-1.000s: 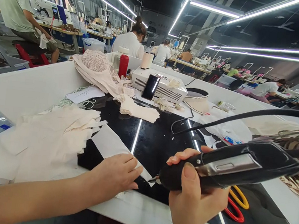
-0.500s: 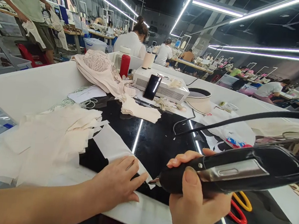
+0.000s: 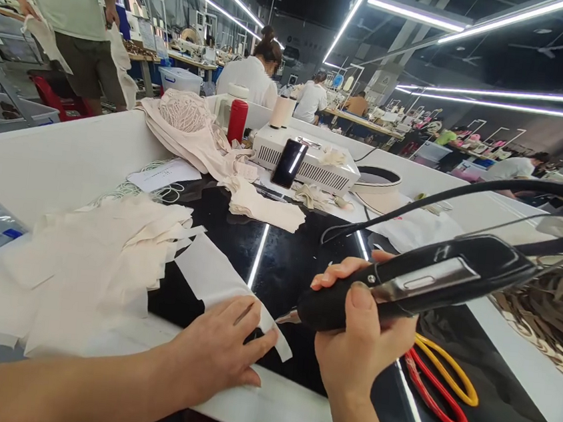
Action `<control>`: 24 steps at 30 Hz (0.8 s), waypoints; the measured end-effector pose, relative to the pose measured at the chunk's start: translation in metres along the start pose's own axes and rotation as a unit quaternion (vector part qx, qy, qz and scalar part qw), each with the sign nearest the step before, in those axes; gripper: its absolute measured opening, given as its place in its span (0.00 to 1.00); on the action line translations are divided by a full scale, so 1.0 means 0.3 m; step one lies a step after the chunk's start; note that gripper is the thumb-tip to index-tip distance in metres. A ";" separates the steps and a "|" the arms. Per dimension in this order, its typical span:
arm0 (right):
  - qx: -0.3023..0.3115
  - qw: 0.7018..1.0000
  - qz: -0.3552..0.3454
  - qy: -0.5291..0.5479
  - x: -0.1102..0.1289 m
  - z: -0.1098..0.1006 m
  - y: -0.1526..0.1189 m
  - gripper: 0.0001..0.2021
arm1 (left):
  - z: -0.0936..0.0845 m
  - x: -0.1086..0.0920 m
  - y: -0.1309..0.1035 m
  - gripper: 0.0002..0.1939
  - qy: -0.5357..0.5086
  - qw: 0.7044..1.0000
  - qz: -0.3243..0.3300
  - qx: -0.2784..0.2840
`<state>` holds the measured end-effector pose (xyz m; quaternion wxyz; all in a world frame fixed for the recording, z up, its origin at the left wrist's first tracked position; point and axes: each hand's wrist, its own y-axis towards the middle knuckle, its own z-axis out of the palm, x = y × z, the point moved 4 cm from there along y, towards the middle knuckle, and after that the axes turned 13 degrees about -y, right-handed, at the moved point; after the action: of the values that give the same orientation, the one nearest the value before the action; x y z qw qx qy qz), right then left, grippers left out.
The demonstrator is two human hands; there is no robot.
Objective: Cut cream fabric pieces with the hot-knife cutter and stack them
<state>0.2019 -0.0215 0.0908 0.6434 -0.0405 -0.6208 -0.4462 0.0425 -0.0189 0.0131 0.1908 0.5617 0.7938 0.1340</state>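
Observation:
My left hand (image 3: 222,339) lies with fingers spread on a pale fabric strip (image 3: 212,267), pressing it against the black glossy board (image 3: 300,267). The strip's narrow end sticks out past my fingertips. In my right hand (image 3: 361,340) is a black corded handheld cutter (image 3: 435,281) with a silver lever and a thin metal tip. That tip is at the strip's right edge, close to my left fingers; whether it touches is too fine to tell. Scissors with red and yellow handles (image 3: 444,382) lie right of my right hand, their blades hidden.
Cream fabric pieces (image 3: 83,277) are heaped on the left. Behind the board are a propped phone (image 3: 289,163), a vented white box (image 3: 316,164), a red bottle (image 3: 237,122) and lace-cupped garments (image 3: 183,117). The cord (image 3: 396,216) arches at right. A person (image 3: 56,6) stands far left.
My right hand has raised the cutter slightly and drawn it left, its tip moving up along the strip's edge. More of the scissors shows. My left hand has stayed nearly still.

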 end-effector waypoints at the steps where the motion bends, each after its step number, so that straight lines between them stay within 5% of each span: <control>1: 0.003 1.000 -0.001 0.002 -0.002 0.002 -0.003 0.19 | -0.001 0.001 0.000 0.43 -0.005 1.000 0.001 -0.001; 24: 0.028 0.999 0.015 0.007 -0.038 0.044 0.002 0.18 | 0.008 0.012 -0.008 0.42 -0.050 0.999 0.003 -0.003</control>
<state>0.1940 -0.0070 0.0847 0.6548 -0.0289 -0.6279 -0.4196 0.0406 -0.0162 0.0093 0.2314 0.5696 0.7811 0.1089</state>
